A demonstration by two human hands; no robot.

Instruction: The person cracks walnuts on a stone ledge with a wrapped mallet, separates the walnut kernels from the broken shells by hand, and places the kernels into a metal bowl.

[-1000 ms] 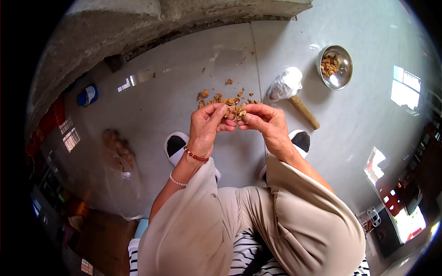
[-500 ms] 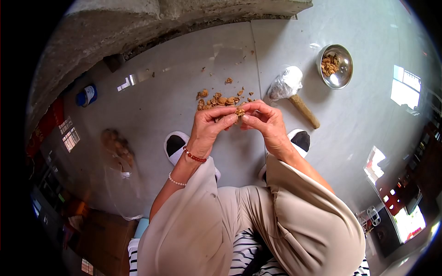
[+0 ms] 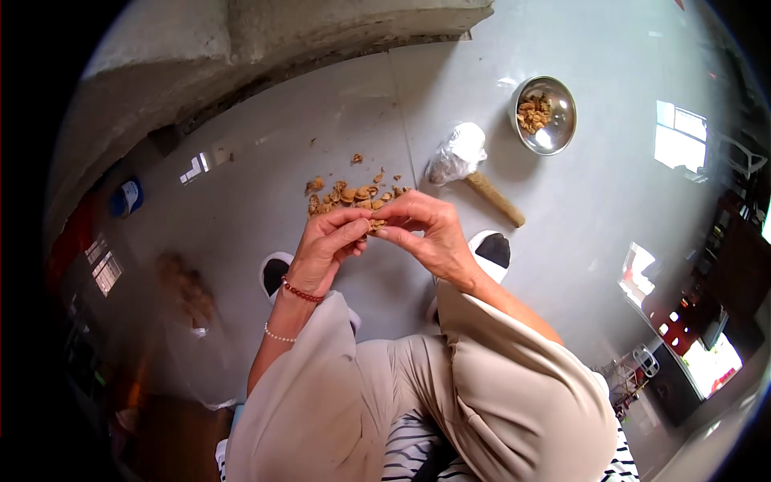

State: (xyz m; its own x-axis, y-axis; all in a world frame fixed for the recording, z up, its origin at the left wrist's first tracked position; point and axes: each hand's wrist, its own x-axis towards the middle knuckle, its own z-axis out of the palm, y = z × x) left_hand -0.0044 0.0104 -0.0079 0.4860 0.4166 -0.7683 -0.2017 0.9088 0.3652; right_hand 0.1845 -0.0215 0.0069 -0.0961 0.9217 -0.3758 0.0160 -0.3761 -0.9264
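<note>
Between my fingertips is a small piece of walnut (image 3: 377, 226), pinched from both sides. My left hand (image 3: 328, 238) grips it with thumb and forefinger, a red bead bracelet at the wrist. My right hand (image 3: 426, 231) closes on its other side with thumb and fingers. Just beyond my hands lies a pile of broken walnut shells (image 3: 348, 195) on the floor, partly hidden by my fingers. A hammer with its head wrapped in clear plastic (image 3: 459, 153) and a wooden handle (image 3: 495, 200) rests to the right. Farther right, a steel bowl (image 3: 569, 128) holds walnut kernels (image 3: 533, 113).
A clear plastic bag (image 3: 193, 321) with brownish contents lies on the left. Beyond it stands a blue can (image 3: 127, 198). A rough concrete ledge (image 3: 273, 48) runs along the far side. My slippers (image 3: 488, 254) are on the grey tiled floor (image 3: 265, 177).
The view has shifted, so the bowl, hammer and shells appear farther left. My hands still hold the walnut piece, with my right hand's fingers now more bent over it.
</note>
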